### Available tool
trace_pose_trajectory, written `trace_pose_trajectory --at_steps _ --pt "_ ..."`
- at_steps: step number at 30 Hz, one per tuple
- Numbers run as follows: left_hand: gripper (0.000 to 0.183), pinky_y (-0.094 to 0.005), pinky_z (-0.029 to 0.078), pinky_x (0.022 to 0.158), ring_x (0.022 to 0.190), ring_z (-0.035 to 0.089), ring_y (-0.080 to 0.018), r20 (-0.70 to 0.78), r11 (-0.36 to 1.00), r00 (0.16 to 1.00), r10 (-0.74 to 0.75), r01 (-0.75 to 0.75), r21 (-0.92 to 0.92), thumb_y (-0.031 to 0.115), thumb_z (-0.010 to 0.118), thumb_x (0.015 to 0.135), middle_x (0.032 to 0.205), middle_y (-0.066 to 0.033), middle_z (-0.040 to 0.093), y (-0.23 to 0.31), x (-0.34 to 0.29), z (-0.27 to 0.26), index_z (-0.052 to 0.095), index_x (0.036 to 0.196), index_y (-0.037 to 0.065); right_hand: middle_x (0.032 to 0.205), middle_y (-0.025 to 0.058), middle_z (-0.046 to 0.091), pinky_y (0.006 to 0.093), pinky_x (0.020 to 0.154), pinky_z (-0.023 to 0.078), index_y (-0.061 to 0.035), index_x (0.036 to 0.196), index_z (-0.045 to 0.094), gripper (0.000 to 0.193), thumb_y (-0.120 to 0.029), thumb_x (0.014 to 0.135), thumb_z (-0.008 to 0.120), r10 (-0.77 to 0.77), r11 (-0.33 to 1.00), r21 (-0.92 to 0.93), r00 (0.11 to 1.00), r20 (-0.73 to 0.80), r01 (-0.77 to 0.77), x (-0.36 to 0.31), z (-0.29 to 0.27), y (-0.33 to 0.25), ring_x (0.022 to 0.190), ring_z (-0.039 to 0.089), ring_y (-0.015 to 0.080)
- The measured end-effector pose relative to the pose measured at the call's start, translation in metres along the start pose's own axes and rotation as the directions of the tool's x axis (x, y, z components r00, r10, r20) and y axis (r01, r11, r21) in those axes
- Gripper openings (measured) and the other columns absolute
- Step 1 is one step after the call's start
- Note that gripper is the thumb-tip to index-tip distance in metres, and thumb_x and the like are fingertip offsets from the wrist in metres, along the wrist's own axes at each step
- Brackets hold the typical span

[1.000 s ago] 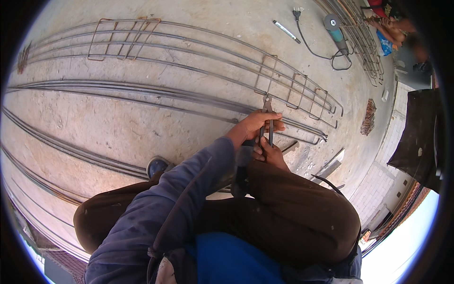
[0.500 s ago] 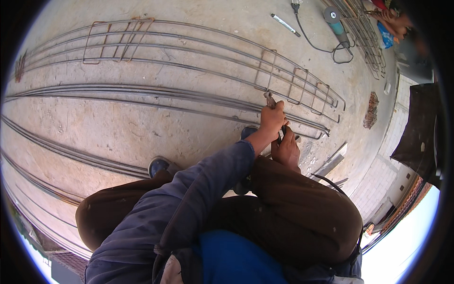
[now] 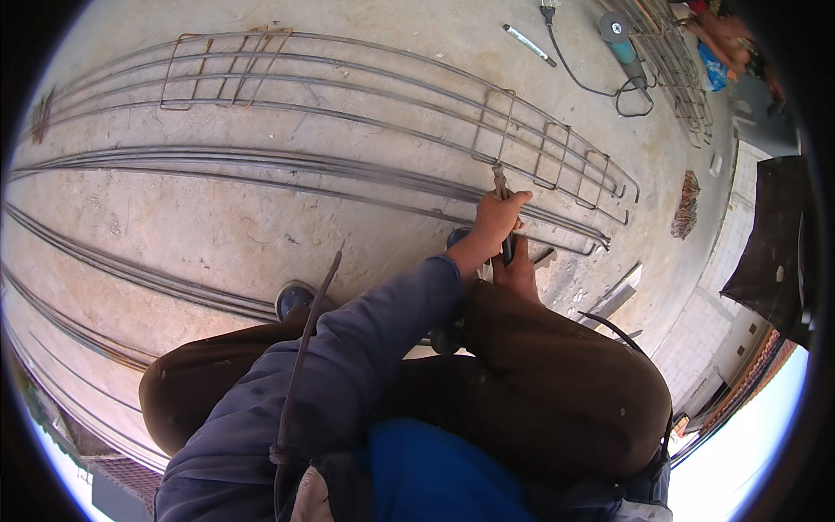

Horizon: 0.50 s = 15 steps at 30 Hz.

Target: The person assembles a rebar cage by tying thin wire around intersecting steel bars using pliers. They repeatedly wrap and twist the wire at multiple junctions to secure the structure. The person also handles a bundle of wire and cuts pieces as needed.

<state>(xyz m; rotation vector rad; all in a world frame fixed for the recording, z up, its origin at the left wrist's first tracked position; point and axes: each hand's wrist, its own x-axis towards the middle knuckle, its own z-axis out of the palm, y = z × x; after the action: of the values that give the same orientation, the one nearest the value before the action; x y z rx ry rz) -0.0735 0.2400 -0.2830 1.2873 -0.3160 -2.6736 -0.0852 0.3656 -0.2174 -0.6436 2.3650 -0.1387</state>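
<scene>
Both my hands are on a pair of pincers (image 3: pixel 499 180) with dark handles. My left hand (image 3: pixel 496 219) is closed round them below the jaws. My right hand (image 3: pixel 519 274), nearer my knee, is wrapped about the lower handle end, its fingers partly hidden. The jaws meet the near bar of a steel rebar cage, at the corner of a rectangular stirrup (image 3: pixel 508 129). Any tie wire in the jaws is too small to make out. Loose rebar (image 3: pixel 261 156) runs under my hands, between the cage and my feet.
At the far right lie an angle grinder (image 3: pixel 624 54) with its cord, a marker pen (image 3: pixel 529 45) and more steel bars. Another person's arm (image 3: pixel 722 36) shows beyond. A rusty bundle (image 3: pixel 685 206) lies on the concrete. More rebar (image 3: pixel 130 276) passes by my left boot (image 3: pixel 296 298).
The pincers have swung more upright, and their jaws now sit against the cage bar. My right hand has shifted slightly down and left. A cord at my left sleeve has flicked upward.
</scene>
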Motion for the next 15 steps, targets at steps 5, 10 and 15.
trace_pose_trajectory --at_steps 5,10,15 --pt "0.035 -0.0356 0.063 0.073 0.069 0.069 -0.0228 0.305 0.958 0.93 -0.206 0.255 -0.131 0.036 0.081 0.1 0.075 -0.006 0.066 0.043 -0.018 -0.018 0.072 0.102 0.003 0.079 -0.0001 0.052 0.0284 0.06 0.039 -0.0083 0.115 0.057 0.023 -0.028 0.11 0.067 -0.104 0.25 0.804 0.811 0.576 -0.539 -0.008 -0.006 -0.013 0.065 0.049 0.0107" --pt "0.047 -0.0408 0.053 0.063 0.055 0.05 -0.0148 0.404 0.947 0.889 -0.217 0.292 -0.135 0.046 0.076 0.104 0.064 0.0023 0.046 0.032 -0.005 -0.02 0.051 0.08 0.014 0.086 0.0048 0.065 0.0308 0.066 0.049 -0.0062 0.117 0.059 0.029 -0.029 0.105 0.074 0.088 0.482 0.645 0.766 0.637 -0.593 -0.007 -0.035 -0.021 0.073 0.063 0.0158" --pt "0.042 -0.0415 0.054 0.06 0.05 0.046 -0.0147 0.084 0.968 0.979 -0.185 0.197 -0.155 0.038 0.077 0.104 0.064 0.0027 0.044 0.032 -0.016 0.008 0.052 0.08 0.013 0.092 0.008 0.07 0.0394 0.073 0.056 -0.0028 0.111 0.057 0.047 -0.026 0.084 0.088 0.115 0.954 0.256 0.979 0.17 -0.156 -0.022 -0.042 -0.033 0.08 0.07 0.0212"
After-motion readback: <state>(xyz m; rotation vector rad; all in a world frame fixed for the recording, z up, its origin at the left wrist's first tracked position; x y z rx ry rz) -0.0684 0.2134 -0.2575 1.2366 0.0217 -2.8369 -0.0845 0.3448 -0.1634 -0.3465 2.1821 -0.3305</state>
